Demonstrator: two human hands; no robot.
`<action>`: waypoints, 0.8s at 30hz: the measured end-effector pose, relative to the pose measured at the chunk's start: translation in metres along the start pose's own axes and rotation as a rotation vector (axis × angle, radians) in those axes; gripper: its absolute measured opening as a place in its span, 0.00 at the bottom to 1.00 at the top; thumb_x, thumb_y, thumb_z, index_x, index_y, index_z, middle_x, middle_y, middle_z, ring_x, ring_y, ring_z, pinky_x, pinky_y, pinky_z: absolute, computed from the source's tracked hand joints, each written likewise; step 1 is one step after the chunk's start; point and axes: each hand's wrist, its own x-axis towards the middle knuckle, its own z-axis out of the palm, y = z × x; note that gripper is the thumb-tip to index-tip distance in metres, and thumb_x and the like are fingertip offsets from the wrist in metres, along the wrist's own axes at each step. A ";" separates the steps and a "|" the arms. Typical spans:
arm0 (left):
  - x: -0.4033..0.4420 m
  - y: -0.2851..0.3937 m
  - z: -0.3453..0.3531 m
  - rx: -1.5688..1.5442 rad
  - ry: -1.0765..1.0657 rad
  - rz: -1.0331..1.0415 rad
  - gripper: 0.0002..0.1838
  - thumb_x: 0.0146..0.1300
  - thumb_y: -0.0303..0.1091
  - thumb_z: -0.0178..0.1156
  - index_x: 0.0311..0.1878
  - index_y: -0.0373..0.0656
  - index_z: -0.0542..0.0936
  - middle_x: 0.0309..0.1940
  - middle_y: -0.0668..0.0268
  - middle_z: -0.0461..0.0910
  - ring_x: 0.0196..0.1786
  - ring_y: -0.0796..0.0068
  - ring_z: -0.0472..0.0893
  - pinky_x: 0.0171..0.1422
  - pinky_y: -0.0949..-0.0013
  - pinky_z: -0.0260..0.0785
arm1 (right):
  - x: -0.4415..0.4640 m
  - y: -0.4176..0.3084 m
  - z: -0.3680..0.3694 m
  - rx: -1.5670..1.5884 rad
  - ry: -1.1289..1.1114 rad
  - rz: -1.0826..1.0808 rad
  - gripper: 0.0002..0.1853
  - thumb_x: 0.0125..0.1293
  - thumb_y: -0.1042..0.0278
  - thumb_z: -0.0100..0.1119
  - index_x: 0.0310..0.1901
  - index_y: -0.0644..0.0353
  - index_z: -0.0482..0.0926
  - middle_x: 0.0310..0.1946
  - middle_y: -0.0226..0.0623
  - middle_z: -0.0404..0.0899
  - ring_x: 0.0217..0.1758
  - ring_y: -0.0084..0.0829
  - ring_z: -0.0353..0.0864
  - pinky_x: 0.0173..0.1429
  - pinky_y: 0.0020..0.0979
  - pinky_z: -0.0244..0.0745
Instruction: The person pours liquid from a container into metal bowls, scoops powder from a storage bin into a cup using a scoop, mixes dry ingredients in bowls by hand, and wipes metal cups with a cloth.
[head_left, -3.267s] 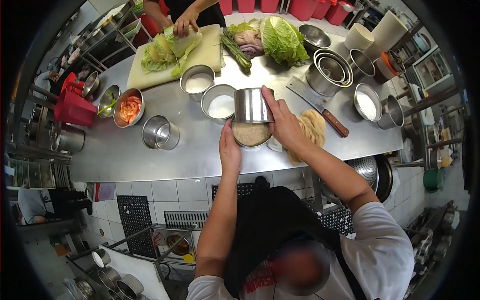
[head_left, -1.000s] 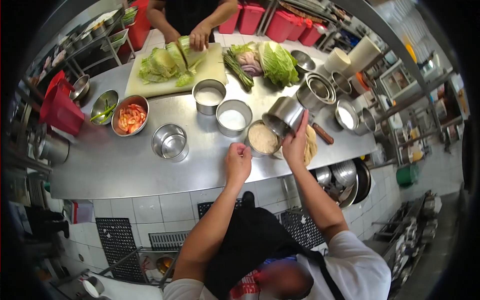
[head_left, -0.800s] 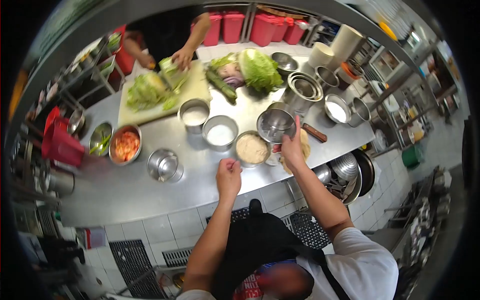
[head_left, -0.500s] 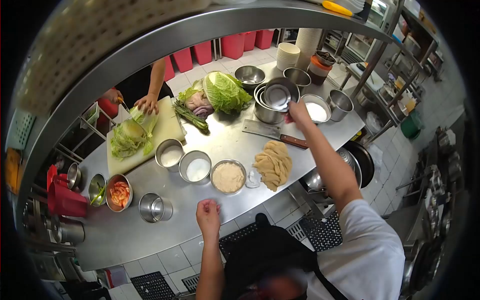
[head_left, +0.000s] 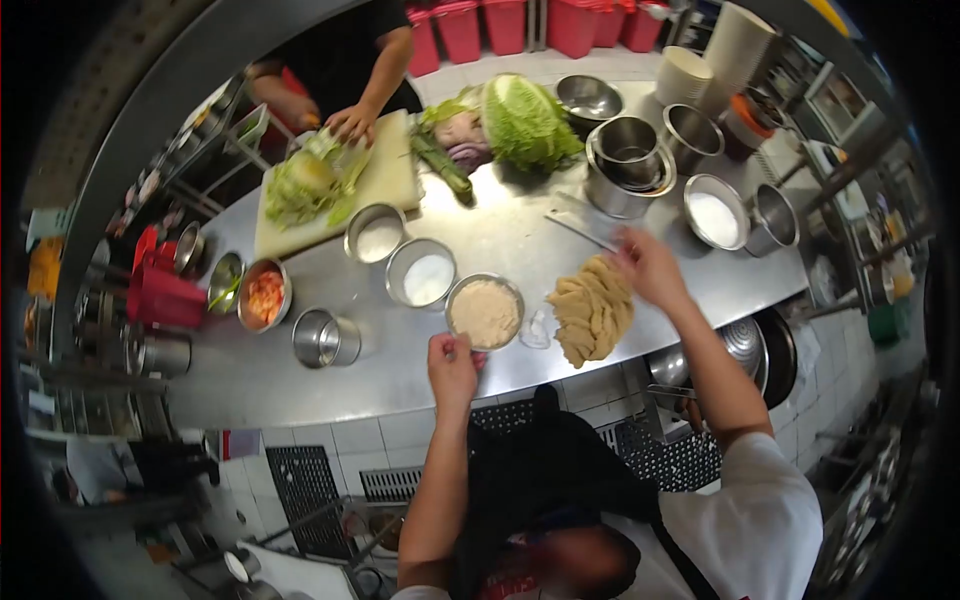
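Note:
My right hand [head_left: 648,268] grips the cleaver, whose handle is hidden by the fingers; its blade [head_left: 580,233] shows almost edge-on as a thin strip pointing left. Just below it lies a folded pile of tan, dough-like pieces [head_left: 592,312]. My left hand [head_left: 452,372] is curled closed at the near rim of a steel container of beige powder [head_left: 485,312]; anything inside its fingers is hidden. A small clear plastic piece [head_left: 536,330] lies between powder and pile. Two containers of white contents [head_left: 426,278] [head_left: 378,238] stand to the upper left.
Across the table, a co-worker's hands [head_left: 350,122] are at cut cabbage [head_left: 305,182] on a board [head_left: 390,180]. Whole cabbage [head_left: 525,120], nested pots [head_left: 628,150] and a white-filled bowl [head_left: 715,218] stand right. An empty pot [head_left: 325,338] and orange-red pieces [head_left: 266,297] are left.
My right hand has let go of the steel pot, now in the nested stack, and moved down onto the cleaver, which has turned edge-on. My left hand has come to the beige powder container's rim.

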 end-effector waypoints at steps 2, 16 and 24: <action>0.005 -0.002 0.003 0.039 0.031 0.019 0.08 0.69 0.32 0.56 0.39 0.37 0.71 0.33 0.61 0.77 0.28 0.75 0.81 0.30 0.72 0.77 | -0.030 0.002 0.037 -0.093 -0.046 -0.274 0.20 0.57 0.61 0.69 0.50 0.57 0.79 0.40 0.43 0.77 0.48 0.45 0.78 0.51 0.38 0.74; 0.017 0.019 -0.101 0.279 -0.107 0.077 0.07 0.66 0.31 0.59 0.40 0.37 0.77 0.28 0.66 0.79 0.23 0.80 0.79 0.26 0.76 0.75 | -0.012 -0.025 0.121 0.053 -0.340 -0.509 0.08 0.61 0.73 0.59 0.42 0.59 0.82 0.40 0.41 0.79 0.42 0.44 0.80 0.47 0.38 0.75; 0.054 0.031 -0.080 0.622 -0.193 0.517 0.11 0.66 0.34 0.58 0.44 0.36 0.82 0.36 0.58 0.82 0.36 0.67 0.81 0.43 0.68 0.72 | 0.049 -0.139 0.119 0.064 -0.513 -1.032 0.10 0.58 0.77 0.61 0.42 0.58 0.83 0.42 0.36 0.80 0.40 0.39 0.82 0.44 0.35 0.77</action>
